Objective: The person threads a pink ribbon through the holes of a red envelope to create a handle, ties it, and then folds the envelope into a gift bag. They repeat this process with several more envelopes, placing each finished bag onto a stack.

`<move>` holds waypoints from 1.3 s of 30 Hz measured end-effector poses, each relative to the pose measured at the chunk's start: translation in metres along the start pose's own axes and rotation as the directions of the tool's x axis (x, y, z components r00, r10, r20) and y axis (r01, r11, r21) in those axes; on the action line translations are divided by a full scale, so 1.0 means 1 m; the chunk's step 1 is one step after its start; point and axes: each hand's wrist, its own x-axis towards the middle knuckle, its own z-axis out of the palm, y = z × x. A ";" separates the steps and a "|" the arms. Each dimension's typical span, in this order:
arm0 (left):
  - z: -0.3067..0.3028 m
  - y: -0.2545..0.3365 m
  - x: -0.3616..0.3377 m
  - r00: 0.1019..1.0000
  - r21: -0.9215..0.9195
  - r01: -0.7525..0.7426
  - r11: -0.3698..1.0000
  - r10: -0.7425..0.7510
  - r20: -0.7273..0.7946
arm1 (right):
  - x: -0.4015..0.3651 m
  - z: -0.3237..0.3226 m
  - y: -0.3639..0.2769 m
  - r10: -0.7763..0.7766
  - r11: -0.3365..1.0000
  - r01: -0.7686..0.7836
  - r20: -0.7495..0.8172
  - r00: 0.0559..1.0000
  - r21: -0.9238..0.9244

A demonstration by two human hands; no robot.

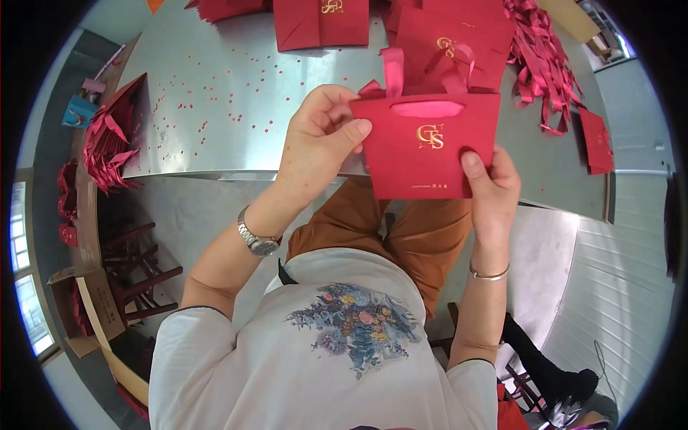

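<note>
Holding a red paper bag [423, 154] just past the near edge of the desk [229, 64], above the lap, the person has both hands on it. The bag's front, with its gold logo, faces the camera. Its open top and pink ribbon handle [393, 70] point away from the person and its bottom edge points toward them. It is wider than it is tall, so its long axis runs left to right, with the right end sitting slightly higher.

The left hand [319, 140], with a wristwatch [258, 240] on its wrist, pinches the bag's upper left edge, the thumb pressed on the front and the fingers curled behind. The right hand [494, 193], with a bangle [489, 274] on its wrist, grips the lower right corner, the thumb flat on the front face and the fingers hidden behind.

Small red paper dots [193, 107] are scattered over the grey desk. Two more red bags with the gold logo lie farther back, one [320, 21] at the far edge and one [448, 39] just behind the held bag. A heap of red ribbons [541, 64] lies to the right, with a small flat red bag [596, 140] beside it. A stack of folded red bags [111, 136] stands at the desk's left edge. A cardboard box [97, 308] sits on the floor lower left.
</note>
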 end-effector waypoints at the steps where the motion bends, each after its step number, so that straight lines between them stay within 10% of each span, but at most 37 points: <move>1: 0.002 -0.001 0.001 1.000 -0.002 -0.004 1.000 0.004 0.004 | -0.002 -0.004 -0.004 0.121 0.972 -0.130 0.061 0.991 0.197; 15: 0.006 -0.019 0.000 0.992 0.472 -0.094 0.877 0.044 0.117 | 0.006 -0.040 -0.006 0.137 0.947 -0.042 -0.281 0.950 0.318; 27: -0.007 -0.039 0.005 0.989 0.688 -0.150 0.711 0.098 0.113 | 0.147 -0.262 0.059 0.046 0.889 0.321 -0.760 0.648 0.327; 30: 0.007 -0.036 0.004 0.968 0.729 -0.252 0.636 0.184 0.173 | 0.162 -0.288 0.103 0.206 0.978 -0.091 -0.820 0.534 0.187; 32: 0.011 -0.032 0.004 0.945 0.778 -0.324 0.538 0.221 0.241 | 0.169 -0.319 0.193 0.002 0.876 -0.452 -0.937 0.350 -0.168; 35: 0.012 -0.033 0.006 0.932 0.795 -0.356 0.492 0.250 0.263 | 0.157 -0.291 0.161 -0.044 0.967 -0.185 -0.827 0.561 -0.177; 39: 0.015 -0.025 0.006 0.946 0.784 -0.322 0.531 0.210 0.246 | 0.141 -0.293 0.156 0.052 0.991 -0.130 -0.808 0.587 -0.031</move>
